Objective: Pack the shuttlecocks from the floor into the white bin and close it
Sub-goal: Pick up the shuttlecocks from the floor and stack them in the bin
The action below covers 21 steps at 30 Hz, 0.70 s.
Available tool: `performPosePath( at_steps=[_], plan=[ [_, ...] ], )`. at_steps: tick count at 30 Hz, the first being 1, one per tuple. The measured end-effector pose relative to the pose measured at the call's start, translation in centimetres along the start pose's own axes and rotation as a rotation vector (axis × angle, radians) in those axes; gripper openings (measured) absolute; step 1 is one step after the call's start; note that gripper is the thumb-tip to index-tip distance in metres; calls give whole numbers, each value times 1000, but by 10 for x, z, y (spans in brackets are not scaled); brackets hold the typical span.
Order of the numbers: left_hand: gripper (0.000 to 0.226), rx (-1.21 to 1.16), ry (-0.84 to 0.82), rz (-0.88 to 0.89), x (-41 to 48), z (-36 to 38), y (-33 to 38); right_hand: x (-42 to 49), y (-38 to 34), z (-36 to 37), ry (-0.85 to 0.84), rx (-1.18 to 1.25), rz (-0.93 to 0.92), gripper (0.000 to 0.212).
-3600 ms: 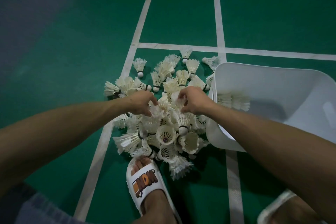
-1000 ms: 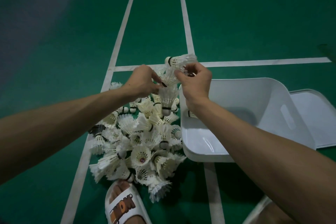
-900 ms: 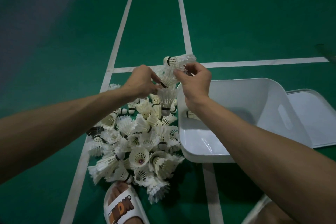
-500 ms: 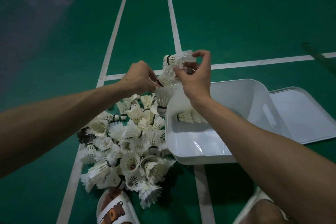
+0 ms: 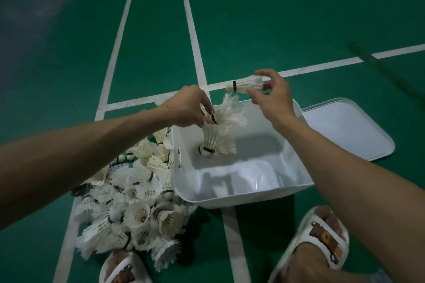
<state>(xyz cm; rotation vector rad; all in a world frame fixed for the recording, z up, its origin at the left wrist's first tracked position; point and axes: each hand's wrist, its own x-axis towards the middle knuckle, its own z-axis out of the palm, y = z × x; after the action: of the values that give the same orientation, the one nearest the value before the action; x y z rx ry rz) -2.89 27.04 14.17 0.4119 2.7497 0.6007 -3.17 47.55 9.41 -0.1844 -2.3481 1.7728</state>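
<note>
Hanging over the white bin [image 5: 241, 197], a shuttlecock cluster [image 5: 226, 118] is pinched by the left hand [image 5: 186, 108], one shuttlecock [image 5: 246, 84] by the right hand [image 5: 272, 97]; the pile [image 5: 138, 204] lies left of it (slipper [image 5: 322, 235] print unreadable).

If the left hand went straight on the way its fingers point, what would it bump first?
Probably the bottom of the white bin: the left hand, pinching a shuttlecock bunch, points down into it. Depth is unclear.
</note>
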Motion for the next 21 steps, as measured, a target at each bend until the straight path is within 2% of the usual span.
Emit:
performPosePath(
  at_steps=[4,10,21],
  plan=[
    [27,22,-131,80,5,24,1,-6,27,-20,-113,-123,92,48],
    [27,34,-198,99,12,55,-19,-9,61,-20,-316,-413,113,46],
    [24,16,-284,132,32,77,-49,4,102,-15,-440,-821,142,45]
  ],
)
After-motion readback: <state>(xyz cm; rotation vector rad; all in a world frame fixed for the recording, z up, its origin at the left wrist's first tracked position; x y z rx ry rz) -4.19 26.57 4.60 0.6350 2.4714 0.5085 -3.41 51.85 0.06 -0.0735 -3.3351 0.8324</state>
